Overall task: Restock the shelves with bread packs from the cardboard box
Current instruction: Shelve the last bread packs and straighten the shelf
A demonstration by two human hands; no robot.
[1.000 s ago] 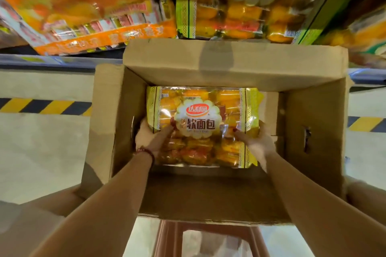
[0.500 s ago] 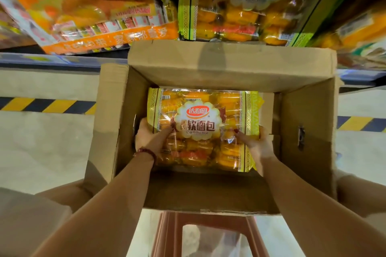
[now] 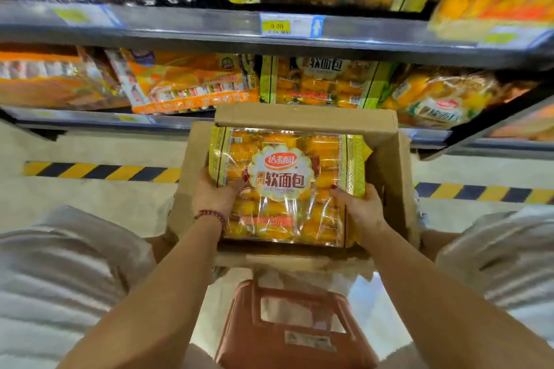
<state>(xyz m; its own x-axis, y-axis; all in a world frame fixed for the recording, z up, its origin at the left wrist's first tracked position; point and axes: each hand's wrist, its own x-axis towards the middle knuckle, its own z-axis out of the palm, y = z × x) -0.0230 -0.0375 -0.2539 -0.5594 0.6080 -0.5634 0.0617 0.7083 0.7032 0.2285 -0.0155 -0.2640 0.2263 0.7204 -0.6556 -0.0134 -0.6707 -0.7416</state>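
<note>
In the head view, the bread pack (image 3: 281, 186) lies face up at the open top of the cardboard box (image 3: 386, 177). Its printed label reads upright to the person, so the top of the label points away, toward the shelves (image 3: 180, 24). Its long axis seems to run from left to right, with a yellow patterned strip at each end.

The left hand (image 3: 214, 195) grasps the near left part of the pack and the right hand (image 3: 361, 208) grasps the near right part, each with the thumb on the face. A bead bracelet (image 3: 209, 214) is on the left wrist.

The box stands on a pale floor (image 3: 75, 207), just before a yellow and black stripe (image 3: 102, 172). A brown stool (image 3: 287, 335) is below the box. The shelves hold many orange and yellow packs, and a price tag (image 3: 275, 26) sits on the upper rail.
</note>
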